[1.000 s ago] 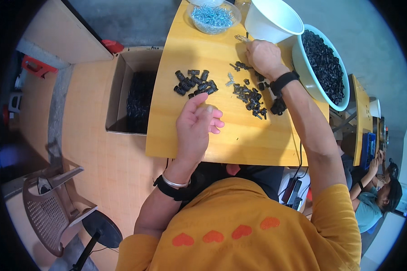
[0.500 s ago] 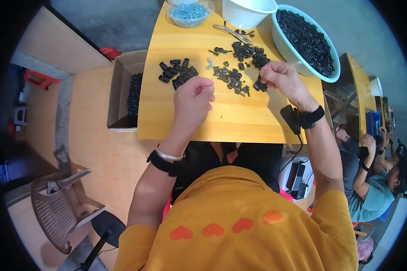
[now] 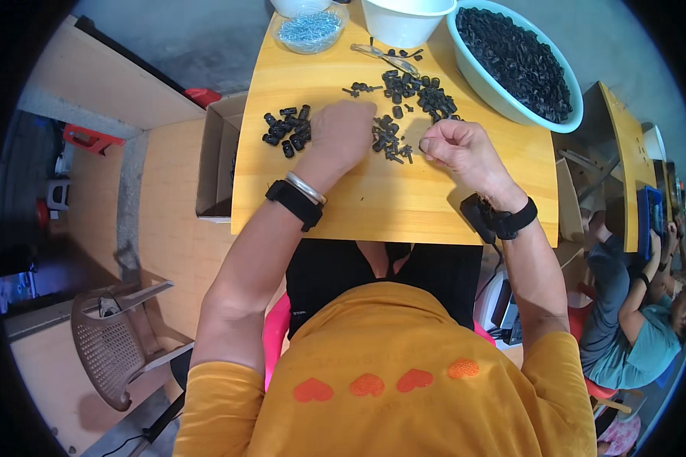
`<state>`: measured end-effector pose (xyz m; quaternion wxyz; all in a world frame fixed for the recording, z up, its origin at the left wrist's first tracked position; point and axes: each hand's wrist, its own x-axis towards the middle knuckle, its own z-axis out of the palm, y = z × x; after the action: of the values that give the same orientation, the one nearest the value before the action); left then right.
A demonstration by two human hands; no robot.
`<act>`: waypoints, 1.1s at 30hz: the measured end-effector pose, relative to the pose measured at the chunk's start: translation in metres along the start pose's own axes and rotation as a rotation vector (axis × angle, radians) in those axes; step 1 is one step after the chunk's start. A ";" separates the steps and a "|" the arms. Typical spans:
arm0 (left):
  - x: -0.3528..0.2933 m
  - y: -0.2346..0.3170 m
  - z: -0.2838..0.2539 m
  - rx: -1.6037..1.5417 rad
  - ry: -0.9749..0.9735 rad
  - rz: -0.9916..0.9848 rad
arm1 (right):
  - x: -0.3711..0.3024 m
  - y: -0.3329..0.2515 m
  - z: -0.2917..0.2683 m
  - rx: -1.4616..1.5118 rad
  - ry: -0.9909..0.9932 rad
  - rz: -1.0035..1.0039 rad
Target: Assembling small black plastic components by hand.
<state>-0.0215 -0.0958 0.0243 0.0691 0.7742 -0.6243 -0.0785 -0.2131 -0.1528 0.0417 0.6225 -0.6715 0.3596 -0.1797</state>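
Black barrels (image 3: 289, 128) lie loosely heaped at the left of a yellow table (image 3: 404, 217), likely light, stiff and apt to roll, best pinched around their sides. Next to them, the left hand (image 3: 343, 135) bends over the tabletop, fingertips hidden; what it grips, if anything, cannot be told. Small parts (image 3: 389, 139) lie between the hands, probably hard, nearly weightless and suited to fingertips. The right hand (image 3: 457, 147), apart from the left, holds thumb and forefinger pinched; any piece there is too small to tell. Beyond sits a pale tub (image 3: 480, 81).
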 end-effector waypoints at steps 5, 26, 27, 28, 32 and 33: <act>0.006 0.000 -0.006 -0.012 -0.022 -0.012 | 0.002 0.010 -0.006 0.023 0.000 -0.001; 0.004 -0.019 0.003 -0.132 0.116 0.038 | -0.028 0.005 0.021 -0.805 0.131 -0.271; 0.006 -0.018 0.004 -0.082 0.109 0.058 | -0.030 0.006 0.020 -0.806 0.129 -0.270; 0.007 -0.018 0.005 -0.083 0.107 0.057 | -0.031 0.008 0.019 -0.783 0.143 -0.270; 0.003 -0.011 -0.006 -0.205 0.155 0.031 | -0.036 0.009 0.014 -0.627 0.198 -0.219; -0.001 -0.008 -0.011 -0.332 0.198 -0.012 | -0.037 0.007 0.015 -0.623 0.202 -0.216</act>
<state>-0.0121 -0.0930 0.0331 0.2564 0.7597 -0.5885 -0.1044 -0.2299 -0.1163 0.0403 0.3262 -0.8424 0.3837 -0.1916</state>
